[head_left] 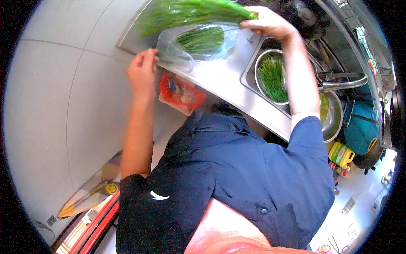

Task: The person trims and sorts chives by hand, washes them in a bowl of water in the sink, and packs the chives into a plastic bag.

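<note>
Right hand (pixel 270 22) clenches stalks (pixel 190 13) crosswise, tips leftward; left hand (pixel 142 67) loosely curled, grasp unclear.

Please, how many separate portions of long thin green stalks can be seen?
3: one bunch in the right hand, one pile amid the clear plastic bag, one batch in the round bowl in the sink. More may be hidden.

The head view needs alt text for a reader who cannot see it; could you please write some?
A person's right hand holds a bunch of long greens above a counter, where a clear bag with more greens lies. The left hand is near the bag's edge. To the right, a bowl of greens sits in the sink.
</note>
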`<state>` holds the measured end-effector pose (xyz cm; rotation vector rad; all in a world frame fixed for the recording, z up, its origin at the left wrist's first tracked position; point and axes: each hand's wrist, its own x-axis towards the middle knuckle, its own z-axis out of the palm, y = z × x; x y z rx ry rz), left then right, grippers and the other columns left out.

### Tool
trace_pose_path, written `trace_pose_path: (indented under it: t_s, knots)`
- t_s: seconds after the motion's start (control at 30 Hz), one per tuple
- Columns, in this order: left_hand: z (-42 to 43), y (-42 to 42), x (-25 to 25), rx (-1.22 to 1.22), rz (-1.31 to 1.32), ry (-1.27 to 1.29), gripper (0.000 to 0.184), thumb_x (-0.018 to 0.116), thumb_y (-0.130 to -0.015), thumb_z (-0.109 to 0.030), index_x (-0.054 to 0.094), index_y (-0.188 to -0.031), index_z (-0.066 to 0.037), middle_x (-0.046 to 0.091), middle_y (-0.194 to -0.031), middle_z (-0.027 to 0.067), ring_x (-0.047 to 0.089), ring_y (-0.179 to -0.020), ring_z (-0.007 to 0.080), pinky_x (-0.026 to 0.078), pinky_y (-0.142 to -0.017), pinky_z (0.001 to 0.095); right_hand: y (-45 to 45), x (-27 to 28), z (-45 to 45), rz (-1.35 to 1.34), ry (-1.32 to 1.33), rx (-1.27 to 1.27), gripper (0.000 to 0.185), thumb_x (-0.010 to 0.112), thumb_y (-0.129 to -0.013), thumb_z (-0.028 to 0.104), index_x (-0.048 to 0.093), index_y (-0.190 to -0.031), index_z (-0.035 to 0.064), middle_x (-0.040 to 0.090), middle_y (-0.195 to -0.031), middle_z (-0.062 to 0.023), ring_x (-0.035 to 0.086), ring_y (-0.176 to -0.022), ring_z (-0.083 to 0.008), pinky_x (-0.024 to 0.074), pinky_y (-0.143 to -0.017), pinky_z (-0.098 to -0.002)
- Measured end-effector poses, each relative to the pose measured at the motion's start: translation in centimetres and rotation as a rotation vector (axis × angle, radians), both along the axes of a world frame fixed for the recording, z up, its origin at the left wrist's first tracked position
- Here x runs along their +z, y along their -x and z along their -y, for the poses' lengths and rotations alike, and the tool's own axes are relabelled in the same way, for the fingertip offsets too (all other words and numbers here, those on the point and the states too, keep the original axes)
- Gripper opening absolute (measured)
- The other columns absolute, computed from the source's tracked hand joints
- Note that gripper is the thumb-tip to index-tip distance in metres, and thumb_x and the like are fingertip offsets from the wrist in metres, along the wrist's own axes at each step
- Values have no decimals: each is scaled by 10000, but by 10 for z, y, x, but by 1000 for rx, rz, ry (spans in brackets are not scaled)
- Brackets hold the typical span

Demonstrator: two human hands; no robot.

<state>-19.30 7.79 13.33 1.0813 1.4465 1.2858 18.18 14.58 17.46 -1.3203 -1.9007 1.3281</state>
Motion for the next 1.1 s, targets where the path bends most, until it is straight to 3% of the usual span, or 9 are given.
trace_pose_path:
  t_s: [0.13, 0.17, 0.23, 0.27, 0.33, 0.53, 0.63, 0.87, 1.1]
  knots:
    - [29, 18, -43, -46, 35, 126, 191, 626, -969, -191, 715, -1001, -25, 650, -811, -11, 473, -625, 36, 368, -554, 195, 31, -107, -31, 49, 163, -21, 587, 766, -840, 353, 580, -1353, 137, 513, -690, 67, 407, -566, -18, 321, -500, -197]
    - [36, 21, -49, -60, 34, 174, 187, 627, -969, -188, 714, -1006, -27, 652, -818, -11, 475, -628, 34, 364, -550, 193, 39, -124, -36, 109, 134, -6, 596, 754, -845, 326, 566, -1368, 112, 618, -775, 6, 526, -654, -79, 439, -588, -244]
    - [48, 28, -59, -48, 12, 213, 182, 629, -966, -180, 712, -1019, -27, 652, -824, -15, 476, -627, 30, 355, -545, 186, 44, -215, -64, 76, -233, 11, 587, 738, -846, 297, 556, -1376, 122, 712, -983, -94, 649, -863, -183, 518, -779, -323]
    - [53, 30, -63, -36, 22, 223, 185, 630, -965, -181, 710, -1022, -25, 650, -821, -15, 470, -622, 30, 351, -541, 185, 48, -216, -64, 72, -225, 17, 587, 738, -846, 297, 556, -1376, 122, 712, -983, -94, 649, -863, -183, 518, -779, -323]
    - [64, 38, -71, -22, 34, 237, 188, 630, -964, -183, 708, -1025, -23, 648, -818, -14, 465, -617, 30, 348, -537, 185, 60, -207, -61, 477, -73, -57, 586, 723, -834, 280, 549, -1378, 150, 677, -1203, -157, 644, -1096, -286, 488, -962, -395]
    - [94, 56, -76, 23, -69, 280, 181, 629, -957, -182, 705, -1024, -32, 646, -820, -8, 449, -611, 31, 338, -530, 188, 70, -155, -46, 735, -345, -116, 552, 730, -801, 340, 609, -1312, 168, 664, -1204, -156, 629, -1115, -332, 487, -975, -429]
    - [105, 61, -80, 29, -37, 268, 183, 629, -956, -192, 703, -1030, -41, 647, -827, -7, 448, -607, 31, 335, -529, 184, 69, -148, -50, 884, -264, -69, 512, 728, -802, 375, 650, -1268, 178, 675, -1191, -133, 639, -1104, -308, 496, -962, -413]
    - [113, 61, -71, 80, -28, 330, 188, 630, -959, -201, 703, -1042, -50, 657, -838, -3, 445, -593, 24, 332, -515, 182, 65, -151, -52, 797, -340, -170, 441, 711, -822, 402, 683, -1226, 227, 705, -1123, -103, 663, -1055, -296, 517, -921, -415]
    - [113, 62, -69, 89, -63, 336, 186, 633, -961, -205, 705, -1048, -56, 667, -845, -6, 455, -595, 25, 344, -518, 184, 73, -140, -57, 828, -403, -218, 533, 720, -816, 369, 591, -1323, 267, 704, -1118, -116, 669, -1049, -298, 531, -898, -426]
